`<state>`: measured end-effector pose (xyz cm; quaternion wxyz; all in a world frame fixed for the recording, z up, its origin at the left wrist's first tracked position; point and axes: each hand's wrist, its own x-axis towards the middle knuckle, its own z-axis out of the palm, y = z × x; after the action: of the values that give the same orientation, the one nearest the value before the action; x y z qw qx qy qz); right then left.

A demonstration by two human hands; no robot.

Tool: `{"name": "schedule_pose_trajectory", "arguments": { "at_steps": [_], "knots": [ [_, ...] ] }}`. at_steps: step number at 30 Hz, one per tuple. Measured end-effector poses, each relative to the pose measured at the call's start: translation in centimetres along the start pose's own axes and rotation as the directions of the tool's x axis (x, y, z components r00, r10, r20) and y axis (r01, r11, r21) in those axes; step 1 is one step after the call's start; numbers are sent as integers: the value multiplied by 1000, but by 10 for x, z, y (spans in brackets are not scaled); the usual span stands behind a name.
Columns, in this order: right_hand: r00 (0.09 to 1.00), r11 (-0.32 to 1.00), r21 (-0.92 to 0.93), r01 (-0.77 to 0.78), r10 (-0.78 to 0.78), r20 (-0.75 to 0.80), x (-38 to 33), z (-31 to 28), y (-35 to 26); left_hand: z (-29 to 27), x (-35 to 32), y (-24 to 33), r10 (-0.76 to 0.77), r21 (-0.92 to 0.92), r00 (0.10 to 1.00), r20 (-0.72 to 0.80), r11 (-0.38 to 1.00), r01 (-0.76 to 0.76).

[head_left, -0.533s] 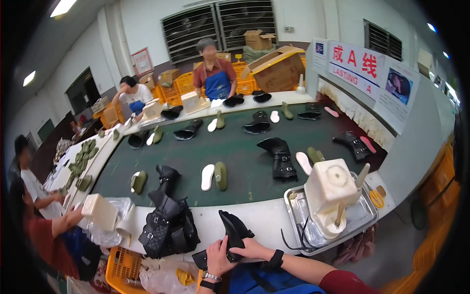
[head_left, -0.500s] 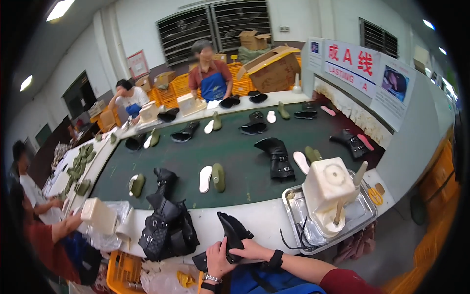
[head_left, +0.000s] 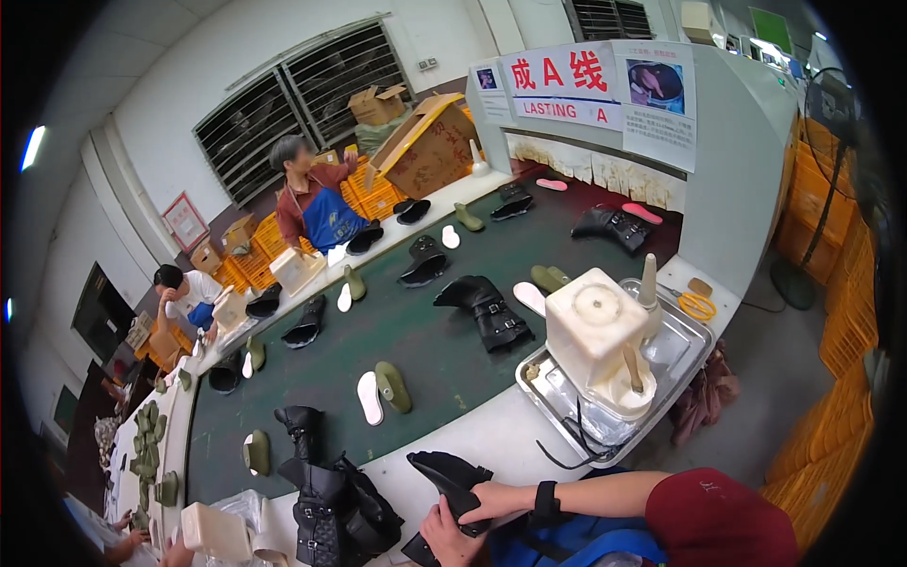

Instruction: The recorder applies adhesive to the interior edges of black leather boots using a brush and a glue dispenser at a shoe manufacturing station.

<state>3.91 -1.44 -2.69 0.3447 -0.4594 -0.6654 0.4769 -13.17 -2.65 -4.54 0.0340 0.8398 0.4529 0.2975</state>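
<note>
At the near edge of the worktable I hold a black ankle-high boot (head_left: 446,475) with its shaft pointing up and away. My left hand (head_left: 452,537) is wrapped round its lower part, partly cut off by the frame's bottom. Against the boot's side presses my right hand (head_left: 493,501), fingers closed on it and mostly hidden. Just left of my hands lies a pile of black buckled boots (head_left: 331,510) on the white ledge (head_left: 472,427).
Boots, green shoe lasts (head_left: 393,387) and white insoles (head_left: 369,398) lie across the green conveyor belt (head_left: 283,378). To my right, a cream glue container (head_left: 595,317) stands in a metal tray (head_left: 688,364) beside yellow scissors (head_left: 697,305). Co-workers sit along the far and left sides.
My view has turned to the right and tilted. Both hands keep hold of the boot. A person across the belt has raised an arm.
</note>
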Motion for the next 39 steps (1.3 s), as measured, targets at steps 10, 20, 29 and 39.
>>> {"name": "schedule_pose_trajectory", "arguments": {
  "at_steps": [10,20,29,39],
  "knots": [
    [1000,1000,-6,-3,3,-29,4,10,8,4,-4,-13,3,40,1000,9,999,-4],
    [1000,999,-29,-17,17,-17,3,3,2,-1,4,-4,-23,34,1000,15,999,22],
    [998,998,0,-61,61,-20,-4,-2,-1,-1,10,-2,16,-13,999,33,1000,-15],
    [1000,998,-58,-7,5,-27,4,5,4,2,2,-6,-8,31,1000,-1,999,8]
  ]
}}
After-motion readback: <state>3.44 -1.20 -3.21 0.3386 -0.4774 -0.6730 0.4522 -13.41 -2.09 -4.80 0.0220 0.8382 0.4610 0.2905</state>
